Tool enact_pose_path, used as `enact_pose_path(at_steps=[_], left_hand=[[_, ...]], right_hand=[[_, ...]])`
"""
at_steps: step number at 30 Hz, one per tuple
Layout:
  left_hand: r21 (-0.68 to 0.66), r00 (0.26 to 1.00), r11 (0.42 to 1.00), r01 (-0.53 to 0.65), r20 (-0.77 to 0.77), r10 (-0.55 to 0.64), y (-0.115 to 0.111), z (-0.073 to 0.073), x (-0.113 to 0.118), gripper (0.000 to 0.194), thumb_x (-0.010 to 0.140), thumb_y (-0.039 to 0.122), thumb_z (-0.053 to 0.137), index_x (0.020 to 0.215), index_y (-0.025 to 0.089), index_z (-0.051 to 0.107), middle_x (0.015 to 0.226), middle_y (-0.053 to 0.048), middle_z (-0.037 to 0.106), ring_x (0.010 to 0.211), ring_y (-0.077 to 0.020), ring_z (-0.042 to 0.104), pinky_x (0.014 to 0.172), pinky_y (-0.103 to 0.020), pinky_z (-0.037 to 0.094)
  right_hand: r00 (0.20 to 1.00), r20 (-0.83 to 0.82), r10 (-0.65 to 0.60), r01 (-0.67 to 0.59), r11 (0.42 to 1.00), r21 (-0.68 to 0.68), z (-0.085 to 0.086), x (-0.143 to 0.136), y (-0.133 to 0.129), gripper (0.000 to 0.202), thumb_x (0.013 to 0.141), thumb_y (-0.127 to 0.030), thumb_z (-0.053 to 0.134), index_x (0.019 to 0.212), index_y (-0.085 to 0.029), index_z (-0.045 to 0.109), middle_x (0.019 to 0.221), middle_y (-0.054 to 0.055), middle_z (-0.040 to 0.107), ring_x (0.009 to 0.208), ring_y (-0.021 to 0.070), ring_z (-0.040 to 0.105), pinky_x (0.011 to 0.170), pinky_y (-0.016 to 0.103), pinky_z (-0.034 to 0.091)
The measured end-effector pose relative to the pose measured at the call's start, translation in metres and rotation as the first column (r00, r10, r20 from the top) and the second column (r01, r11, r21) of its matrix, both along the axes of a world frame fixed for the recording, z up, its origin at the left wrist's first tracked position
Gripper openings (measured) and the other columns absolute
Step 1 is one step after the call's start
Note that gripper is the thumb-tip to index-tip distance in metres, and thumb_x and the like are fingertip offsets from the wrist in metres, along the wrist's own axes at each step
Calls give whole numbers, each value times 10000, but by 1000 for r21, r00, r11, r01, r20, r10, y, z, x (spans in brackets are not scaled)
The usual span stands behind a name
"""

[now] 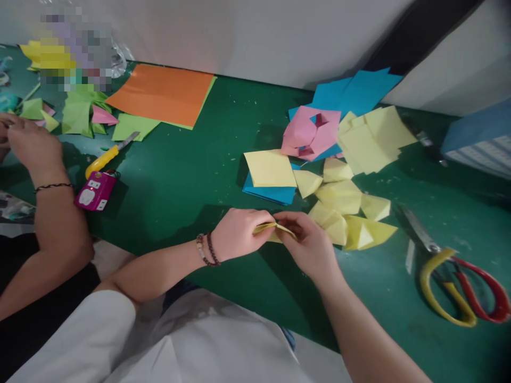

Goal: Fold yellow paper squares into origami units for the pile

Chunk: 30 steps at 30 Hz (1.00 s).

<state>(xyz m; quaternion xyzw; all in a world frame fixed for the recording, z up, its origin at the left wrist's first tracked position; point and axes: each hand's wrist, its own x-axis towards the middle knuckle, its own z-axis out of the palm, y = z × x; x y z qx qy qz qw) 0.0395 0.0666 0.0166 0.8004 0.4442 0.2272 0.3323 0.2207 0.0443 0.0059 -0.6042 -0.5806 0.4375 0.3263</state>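
Both of my hands meet near the table's front edge around a small folded piece of yellow paper (282,227). My left hand (241,231), with bracelets at the wrist, pinches its left part. My right hand (309,244) grips the right part between thumb and fingers. Just beyond them lie a pale yellow square (271,168) on blue paper (269,192) and several folded yellow pieces (339,197). A pink folded paper piece with openings (307,130) rests farther back, beside a pile of loose yellow sheets (369,141).
Scissors (443,260) lie at right, below a blue box (481,138). Blue sheets (353,93) and orange paper (165,93) are at the back. At left are a yellow cutter (104,159), a magenta device (96,190), green paper pieces (77,114) and another person's arm (56,213).
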Motion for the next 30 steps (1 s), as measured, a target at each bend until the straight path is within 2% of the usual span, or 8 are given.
enact_pose_path(at_steps=[5,12,14,16,20,22,26,30], left_hand=[[17,999,999,-39,12,39,7,-1,-3,172,918,254,531,924,194,693,882,-23,740,786,-142,679,695,-231,469],[-34,971,982,185,-148,-188,9,0,-4,178,888,178,553,802,182,708,823,-35,733,762,-159,670,640,-231,421],[-81,981,987,141,-122,-150,10,2,-4,145,871,235,603,780,189,707,753,-22,715,710,-151,651,607,-225,392],[-156,997,986,58,-43,-66,11,4,-5,140,829,325,673,792,194,702,685,3,686,646,-133,618,575,-218,367],[-265,993,964,-26,106,55,14,8,-8,340,834,402,651,607,164,565,539,47,541,519,-81,469,507,-215,293],[-275,988,961,-30,138,70,15,9,-9,396,863,365,602,549,160,475,510,55,461,506,-71,399,495,-220,259],[-308,986,951,36,167,16,17,9,-10,388,863,328,582,547,161,431,503,63,383,507,-69,338,496,-224,235],[-402,970,913,68,242,34,18,8,-10,319,869,388,571,647,160,545,570,45,495,527,-73,409,507,-218,273]], right_hand=[[994,104,16,-25,996,80,9,4,1,177,846,-357,596,922,-248,713,878,42,706,779,196,657,659,328,566],[971,229,71,-130,959,252,13,-1,-5,143,863,-354,612,913,-258,705,870,42,707,766,198,660,695,355,564],[970,238,49,-110,962,251,14,-1,-6,147,878,-364,595,854,-266,703,811,32,708,736,197,661,667,346,560],[972,232,-28,-29,970,240,14,0,-7,158,868,-382,604,834,-263,703,790,31,708,685,190,654,629,334,557],[968,175,-179,153,977,150,15,2,-5,162,824,-398,648,823,-244,701,762,32,705,643,178,649,597,306,560],[976,130,-175,160,980,114,14,2,-4,170,808,-403,660,820,-237,694,755,30,704,645,174,653,604,300,568],[992,75,-102,96,992,81,12,1,-5,209,781,-412,683,869,-224,704,811,38,720,685,177,670,647,309,586],[990,98,-107,102,994,50,12,1,-5,226,769,-437,686,830,-223,723,762,32,718,658,176,667,629,306,584]])
